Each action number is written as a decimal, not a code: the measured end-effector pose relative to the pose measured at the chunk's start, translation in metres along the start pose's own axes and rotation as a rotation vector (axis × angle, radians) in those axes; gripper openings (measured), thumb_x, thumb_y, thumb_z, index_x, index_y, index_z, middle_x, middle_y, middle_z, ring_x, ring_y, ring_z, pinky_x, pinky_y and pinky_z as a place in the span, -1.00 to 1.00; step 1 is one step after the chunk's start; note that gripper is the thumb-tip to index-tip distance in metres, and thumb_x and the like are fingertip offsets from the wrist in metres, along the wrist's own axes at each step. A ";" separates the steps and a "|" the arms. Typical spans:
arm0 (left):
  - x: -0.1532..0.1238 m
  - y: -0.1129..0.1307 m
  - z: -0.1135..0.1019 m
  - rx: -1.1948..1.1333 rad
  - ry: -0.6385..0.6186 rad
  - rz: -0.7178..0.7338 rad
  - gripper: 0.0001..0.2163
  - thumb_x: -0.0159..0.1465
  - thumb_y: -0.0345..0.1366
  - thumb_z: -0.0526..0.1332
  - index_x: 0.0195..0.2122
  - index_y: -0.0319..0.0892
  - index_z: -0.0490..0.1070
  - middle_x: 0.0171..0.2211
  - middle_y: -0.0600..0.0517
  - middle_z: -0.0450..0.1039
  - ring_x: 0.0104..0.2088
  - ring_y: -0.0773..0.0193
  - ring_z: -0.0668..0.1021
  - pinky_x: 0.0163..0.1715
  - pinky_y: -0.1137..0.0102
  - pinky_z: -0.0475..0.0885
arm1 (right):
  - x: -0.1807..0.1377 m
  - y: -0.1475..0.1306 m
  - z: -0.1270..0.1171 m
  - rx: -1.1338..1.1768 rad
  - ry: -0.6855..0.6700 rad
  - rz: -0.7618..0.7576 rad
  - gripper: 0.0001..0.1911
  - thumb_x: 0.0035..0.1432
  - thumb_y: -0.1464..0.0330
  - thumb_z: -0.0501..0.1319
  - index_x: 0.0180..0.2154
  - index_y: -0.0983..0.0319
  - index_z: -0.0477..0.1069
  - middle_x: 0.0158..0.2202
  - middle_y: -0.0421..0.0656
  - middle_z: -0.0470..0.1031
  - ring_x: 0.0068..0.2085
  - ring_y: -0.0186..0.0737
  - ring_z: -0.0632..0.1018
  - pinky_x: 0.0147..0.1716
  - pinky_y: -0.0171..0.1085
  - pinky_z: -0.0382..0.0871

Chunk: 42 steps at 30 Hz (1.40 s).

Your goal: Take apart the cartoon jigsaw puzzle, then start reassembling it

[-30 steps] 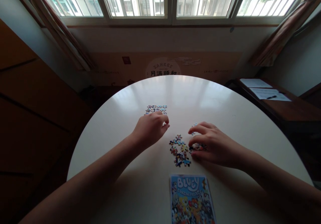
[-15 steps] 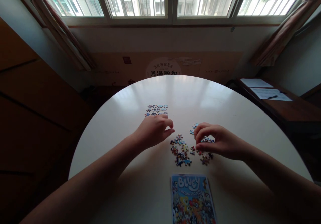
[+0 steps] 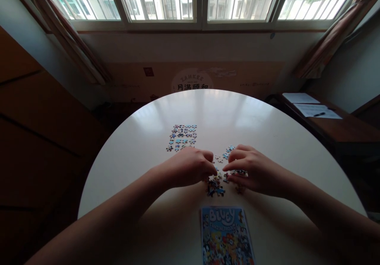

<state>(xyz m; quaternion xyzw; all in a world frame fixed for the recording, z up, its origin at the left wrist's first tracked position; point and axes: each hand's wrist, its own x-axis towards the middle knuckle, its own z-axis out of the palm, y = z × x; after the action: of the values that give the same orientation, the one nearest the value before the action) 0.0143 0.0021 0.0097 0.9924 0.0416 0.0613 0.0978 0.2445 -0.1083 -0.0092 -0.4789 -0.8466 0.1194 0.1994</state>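
Note:
A pile of loose puzzle pieces (image 3: 215,185) lies on the round white table (image 3: 267,130) in front of me. My left hand (image 3: 191,166) reaches into the pile's left side with its fingertips pinched together; what they hold is hidden. My right hand (image 3: 252,170) rests on the pile's right side, and small colourful pieces (image 3: 238,172) show between its thumb and fingers. A partly joined puzzle section (image 3: 181,137) lies farther back on the left, clear of both hands. A few pale pieces (image 3: 228,151) sit just beyond my right fingers.
A Bluey picture card (image 3: 227,235) lies at the table's near edge below the pile. A dark wooden side table (image 3: 341,128) with papers (image 3: 314,110) and a pen stands to the right. Windows and curtains fill the far wall.
My left hand has drawn back from the joined section toward me and right into the loose pile, uncovering that section. My right hand lowered again onto the pieces at the pile's right.

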 end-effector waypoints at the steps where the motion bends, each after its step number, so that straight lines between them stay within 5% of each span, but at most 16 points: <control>1: 0.000 0.000 0.000 -0.005 -0.006 -0.003 -0.77 0.20 -0.50 0.22 -0.39 -0.01 0.59 -0.42 0.12 0.44 -0.50 0.41 0.43 -0.53 0.40 0.23 | 0.000 -0.001 0.001 -0.005 -0.015 -0.006 -0.84 0.19 0.30 0.32 -0.17 0.07 0.60 -0.31 -0.18 0.51 -0.24 -0.26 0.44 -0.20 -0.23 0.27; 9: 0.001 -0.001 0.007 -0.002 -0.017 -0.038 -0.68 0.22 -0.46 0.23 -0.12 0.14 0.59 -0.34 0.08 0.45 -0.47 0.36 0.45 -0.49 0.40 0.27 | 0.002 -0.008 0.001 -0.043 -0.080 -0.008 -0.90 0.13 0.39 0.31 -0.28 0.11 0.57 -0.36 -0.20 0.50 -0.27 -0.26 0.42 -0.19 -0.23 0.24; 22: 0.007 -0.001 0.018 0.036 0.013 -0.086 -0.86 0.30 -0.33 0.21 -0.28 0.01 0.58 -0.39 0.07 0.43 -0.50 0.37 0.41 -0.54 0.43 0.19 | -0.001 -0.007 -0.009 0.227 -0.139 0.032 -0.92 0.16 0.36 0.32 -0.39 0.19 0.49 -0.36 -0.22 0.50 -0.26 -0.33 0.48 -0.21 -0.31 0.34; 28: 0.015 0.002 0.026 0.025 0.120 -0.190 -0.85 0.34 -0.26 0.20 -0.30 -0.09 0.57 -0.35 0.04 0.49 -0.47 0.34 0.48 -0.52 0.42 0.26 | 0.001 -0.003 -0.010 0.292 0.038 0.176 -0.86 0.20 0.28 0.30 -0.35 0.21 0.52 -0.42 -0.23 0.52 -0.39 -0.38 0.49 -0.35 -0.36 0.36; 34: 0.008 0.003 0.002 -0.233 0.370 -0.278 -0.87 0.32 -0.30 0.24 -0.23 -0.15 0.59 -0.28 -0.01 0.57 -0.43 0.35 0.53 -0.35 0.39 0.44 | 0.004 -0.006 0.000 0.385 0.250 0.294 -0.81 0.20 0.22 0.30 -0.32 0.21 0.56 -0.43 -0.21 0.53 -0.43 -0.38 0.50 -0.44 -0.39 0.37; 42: 0.009 0.023 -0.014 -0.505 0.310 -0.276 -0.93 0.23 -0.36 0.32 -0.29 -0.14 0.61 -0.40 0.07 0.59 -0.46 0.39 0.53 -0.35 0.45 0.43 | 0.007 -0.024 0.010 0.485 0.340 0.285 -0.82 0.22 0.23 0.29 -0.32 0.22 0.54 -0.41 -0.21 0.54 -0.41 -0.40 0.52 -0.42 -0.41 0.41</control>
<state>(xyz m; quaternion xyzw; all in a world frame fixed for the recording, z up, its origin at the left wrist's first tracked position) 0.0235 -0.0170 0.0290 0.9006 0.1738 0.2064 0.3408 0.2188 -0.1148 -0.0074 -0.5443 -0.6724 0.2624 0.4275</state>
